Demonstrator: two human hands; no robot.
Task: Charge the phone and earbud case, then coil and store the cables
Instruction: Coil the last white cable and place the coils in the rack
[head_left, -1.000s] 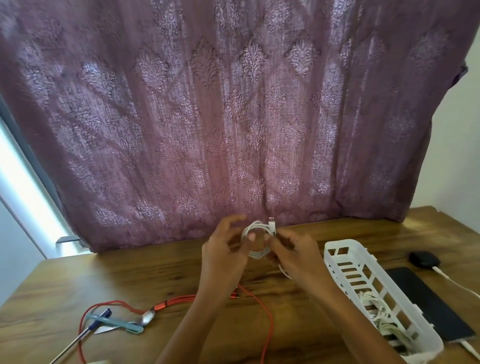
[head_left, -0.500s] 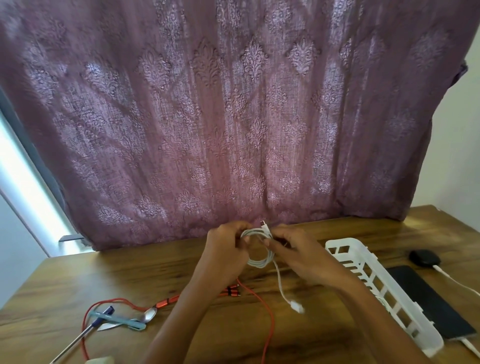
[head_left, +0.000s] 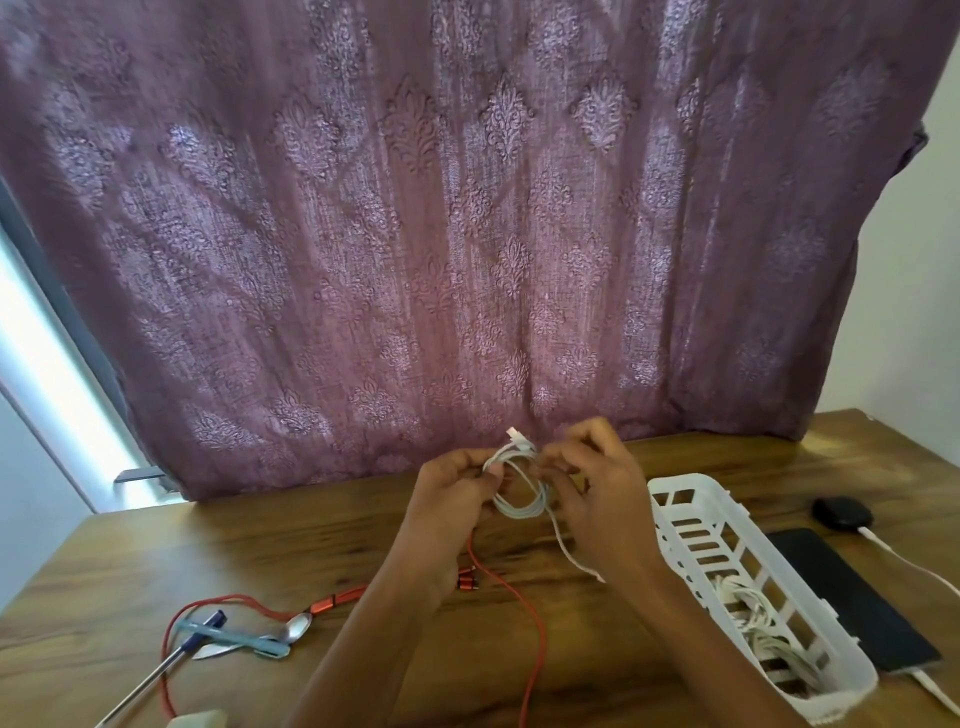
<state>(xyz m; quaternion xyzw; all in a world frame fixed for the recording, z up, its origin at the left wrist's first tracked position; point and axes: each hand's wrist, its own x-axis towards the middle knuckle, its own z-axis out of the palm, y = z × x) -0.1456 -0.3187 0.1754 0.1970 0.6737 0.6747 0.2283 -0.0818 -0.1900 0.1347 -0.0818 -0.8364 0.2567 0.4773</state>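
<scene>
Head view: the left hand (head_left: 452, 493) and right hand (head_left: 597, 499) are pinching the white cable (head_left: 519, 506), its tail hanging shorter than a moment ago, so it is probably nearing storage in the basket (head_left: 675, 493) at four o'clock.

The loose tail of the white cable (head_left: 519, 508) vanishes behind the right hand (head_left: 597, 499). The red cable (head_left: 542, 639) and a metal rod (head_left: 150, 678) run off the near edge, where a pale object (head_left: 200, 719) is cut off, its kind unclear.

The white charging cable (head_left: 519, 512), coiled small, is pinched between the fingertips of the left hand (head_left: 447, 499) and right hand (head_left: 602, 499). Its plug pokes above them, and its loose tail trails below.
</scene>
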